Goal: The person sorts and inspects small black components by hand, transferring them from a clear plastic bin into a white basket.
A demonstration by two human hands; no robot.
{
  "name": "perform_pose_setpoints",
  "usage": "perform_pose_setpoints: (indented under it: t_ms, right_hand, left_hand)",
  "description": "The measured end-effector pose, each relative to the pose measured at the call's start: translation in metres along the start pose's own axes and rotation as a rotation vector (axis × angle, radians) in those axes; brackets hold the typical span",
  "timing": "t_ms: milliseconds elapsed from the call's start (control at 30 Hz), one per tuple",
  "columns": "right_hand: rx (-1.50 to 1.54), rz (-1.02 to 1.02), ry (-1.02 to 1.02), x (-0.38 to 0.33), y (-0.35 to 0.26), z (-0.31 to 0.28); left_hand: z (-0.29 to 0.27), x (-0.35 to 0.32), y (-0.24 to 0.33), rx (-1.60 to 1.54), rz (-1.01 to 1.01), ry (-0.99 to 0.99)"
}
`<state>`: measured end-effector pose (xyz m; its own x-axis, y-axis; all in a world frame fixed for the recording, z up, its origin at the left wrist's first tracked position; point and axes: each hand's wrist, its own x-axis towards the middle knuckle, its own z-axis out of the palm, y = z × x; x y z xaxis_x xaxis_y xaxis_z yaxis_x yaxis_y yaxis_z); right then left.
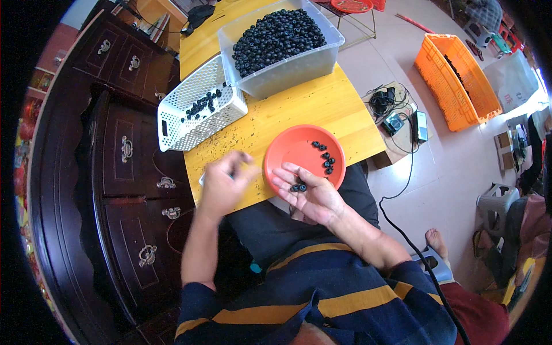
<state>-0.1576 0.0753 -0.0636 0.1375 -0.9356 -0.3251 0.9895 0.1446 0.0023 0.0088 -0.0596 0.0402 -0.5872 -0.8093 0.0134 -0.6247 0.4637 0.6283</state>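
Note:
My right hand (313, 195) lies palm up over the near rim of a round orange-red bowl (290, 144). Several small black round pieces (298, 187) rest in its half-curled fingers and palm. Inside the bowl, more such pieces sit along the right side. To the left of the bowl, my left hand (224, 183) is above the yellow table (299, 109). Its fingers are curled together and blurred by motion; a dark spot shows between them, too unclear to name. Part of a pale object shows beside this hand, mostly covered.
A translucent tub (287, 77) heaped with black pieces stands at the back. Beside it, a white perforated basket (201, 129) holds several. Dark crumbs dot the tabletop. Dark wooden drawers (129, 172) rise at left. On the right floor are an orange crate (454, 103) and a cable (397, 230).

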Motion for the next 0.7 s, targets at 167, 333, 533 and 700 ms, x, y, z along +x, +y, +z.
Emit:
perform_pose_setpoints:
  t_ms: [167, 333, 533, 700]
  right_hand:
    - [0.058, 0.053, -0.101, 0.004, 0.012, -0.014]
    - [0.035, 0.054, -0.061, -0.002, 0.022, -0.013]
    - [0.090, 0.030, -0.121, -0.008, 0.023, -0.019]
    - [0.037, 0.032, -0.157, -0.010, 0.023, -0.024]
  left_hand:
    - [0.053, -0.054, 0.035, -0.084, 0.158, -0.097]
    - [0.082, -0.068, 0.028, 0.156, 0.368, 0.034]
    - [0.080, -0.072, 0.034, 0.313, 0.386, 0.034]
    - [0.081, -0.071, 0.030, 0.175, 0.387, 0.121]
